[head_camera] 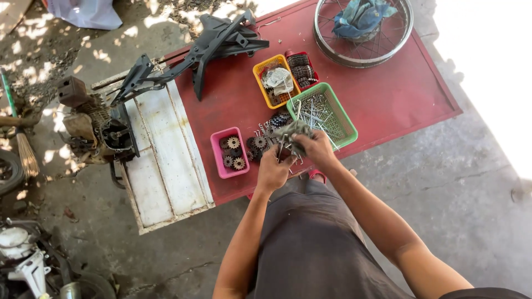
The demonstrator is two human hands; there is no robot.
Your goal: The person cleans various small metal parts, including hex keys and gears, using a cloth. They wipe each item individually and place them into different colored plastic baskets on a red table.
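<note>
My left hand (272,169) and my right hand (315,148) are together over the front edge of a red table (388,94). Both grip a bundle of grey metal parts (292,133), spoke-like pieces with a greyish cloth-like lump on top; which part each hand pinches is unclear. Just left of my hands sits a pink tray (216,155) with several small sprockets. Beyond my hands is a green basket (346,119) of thin metal spokes. Loose gears (257,145) lie between the pink tray and my hands.
A yellow basket (260,69) with a rag and a red tray of chains (302,66) stand behind. A spoked wheel rim (363,33) holds a blue cloth. A black frame part (205,50), a white panel (166,160) and an engine block (102,133) lie left.
</note>
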